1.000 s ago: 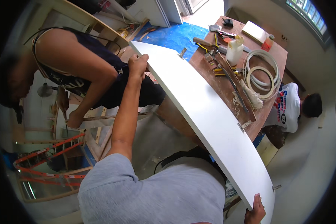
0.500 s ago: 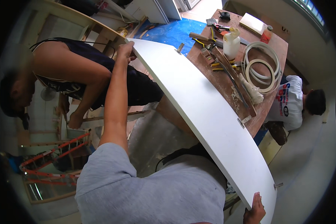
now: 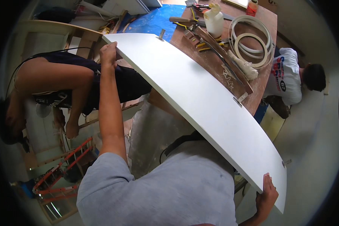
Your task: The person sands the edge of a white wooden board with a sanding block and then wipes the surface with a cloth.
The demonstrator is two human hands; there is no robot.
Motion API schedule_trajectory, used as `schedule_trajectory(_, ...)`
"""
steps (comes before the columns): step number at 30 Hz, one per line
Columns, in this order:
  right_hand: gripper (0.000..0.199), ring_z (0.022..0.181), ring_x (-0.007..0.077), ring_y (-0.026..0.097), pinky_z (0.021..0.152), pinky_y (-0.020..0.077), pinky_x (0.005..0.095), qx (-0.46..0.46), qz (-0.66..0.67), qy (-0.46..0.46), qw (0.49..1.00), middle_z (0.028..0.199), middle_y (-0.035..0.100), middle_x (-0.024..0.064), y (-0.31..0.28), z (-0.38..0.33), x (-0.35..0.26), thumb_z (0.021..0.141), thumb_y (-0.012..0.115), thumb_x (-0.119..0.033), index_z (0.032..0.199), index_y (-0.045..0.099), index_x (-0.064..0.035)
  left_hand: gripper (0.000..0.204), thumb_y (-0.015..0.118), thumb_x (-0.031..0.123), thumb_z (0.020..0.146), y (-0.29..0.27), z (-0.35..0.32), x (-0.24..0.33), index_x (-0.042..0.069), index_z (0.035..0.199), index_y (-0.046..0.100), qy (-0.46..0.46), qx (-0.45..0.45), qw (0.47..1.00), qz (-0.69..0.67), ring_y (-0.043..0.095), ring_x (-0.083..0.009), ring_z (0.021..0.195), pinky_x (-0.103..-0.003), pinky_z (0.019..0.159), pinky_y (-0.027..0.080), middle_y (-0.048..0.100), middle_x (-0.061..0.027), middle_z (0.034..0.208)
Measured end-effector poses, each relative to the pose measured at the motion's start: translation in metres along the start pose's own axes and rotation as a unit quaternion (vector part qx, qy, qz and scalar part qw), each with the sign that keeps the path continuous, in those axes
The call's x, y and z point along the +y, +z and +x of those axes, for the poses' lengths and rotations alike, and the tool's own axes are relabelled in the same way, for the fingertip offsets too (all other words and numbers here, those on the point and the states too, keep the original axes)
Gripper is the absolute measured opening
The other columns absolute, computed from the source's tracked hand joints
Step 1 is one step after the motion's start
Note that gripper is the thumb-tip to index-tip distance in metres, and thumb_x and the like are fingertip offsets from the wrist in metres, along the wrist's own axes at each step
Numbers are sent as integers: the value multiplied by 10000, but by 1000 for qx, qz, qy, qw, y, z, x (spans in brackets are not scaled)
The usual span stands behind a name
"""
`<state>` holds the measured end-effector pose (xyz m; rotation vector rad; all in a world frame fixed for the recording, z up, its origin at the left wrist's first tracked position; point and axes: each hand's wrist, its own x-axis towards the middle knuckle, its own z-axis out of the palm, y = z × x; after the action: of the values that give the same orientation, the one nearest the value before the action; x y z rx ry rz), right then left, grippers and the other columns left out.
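Note:
A long white cabinet door (image 3: 199,90) slants across the view from upper left to lower right, several metal hinges (image 3: 238,100) along its far edge. My left hand (image 3: 108,54) is closed round the near edge by its left end, the thumb side on top. At the lower right, my right hand (image 3: 266,193) grips the same near edge, fingers lying on the white face and the palm partly hidden below. The door's far edge overlaps the brown worktable (image 3: 265,28); whether it rests there I cannot tell.
On the table are a white bottle (image 3: 214,23), coiled edging strip (image 3: 252,39), pliers and wood strips (image 3: 224,56). A person in dark clothing (image 3: 67,81) bends at the left, above an orange ladder (image 3: 60,177). Another in a white shirt (image 3: 288,75) crouches beyond the table.
The view has turned, so the table and door appear farther up and left. Both hands keep their grip on the door. The person at the left has bent lower.

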<state>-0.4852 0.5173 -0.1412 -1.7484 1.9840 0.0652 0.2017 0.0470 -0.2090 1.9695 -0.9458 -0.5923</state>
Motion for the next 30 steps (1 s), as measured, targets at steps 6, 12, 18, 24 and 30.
schedule_trajectory(6, 755, 1215, 418, 689, 973, 576, 451, 3, 11, 4, 1000, 1335, 703, 197, -12, 5, -11, 660, 702, 168, 1377, 664, -68, 537, 650, 352, 1028, 30, -3, -28, -92, 1327, 611, 64, 80, 987, -127, 692, -265, 1059, -381, 925, 537, 712, -187, 1192)
schedule_trajectory(12, 736, 1237, 389, 681, 950, 572, 444, -9, -6, 6, 1000, 1332, 704, 187, -19, 14, -2, 650, 683, 160, 1348, 686, -73, 453, 563, 330, 1069, 48, -16, -20, -88, 1222, 648, 188, 117, 975, -26, 685, -367, 1032, -440, 910, 532, 701, -249, 1151)
schedule_trajectory(18, 650, 1047, 398, 737, 896, 586, 419, 20, 51, 11, 998, 1175, 748, 196, -39, 27, 3, 688, 814, 75, 1308, 721, -97, 459, 534, 286, 1064, 66, -53, 14, -68, 1327, 661, 322, 147, 922, 159, 632, -503, 1137, -496, 992, 511, 661, -295, 1260)
schedule_trajectory(24, 591, 895, 344, 736, 852, 568, 359, 45, 90, 21, 995, 1110, 748, 198, -44, 40, 17, 707, 843, 61, 1268, 738, -91, 470, 490, 286, 1093, 56, -61, 9, -72, 1334, 677, 440, 137, 863, 208, 505, -509, 1384, -509, 1243, 325, 584, -317, 1454)
schedule_trajectory(30, 524, 818, 238, 703, 818, 559, 347, 70, 100, 68, 990, 984, 765, 168, -48, 43, 20, 718, 843, 66, 1215, 760, -79, 362, 472, 207, 1111, 86, -164, 32, -11, 1279, 707, 525, 86, 829, 173, 499, -461, 1410, -563, 1280, 231, 645, -261, 1394)
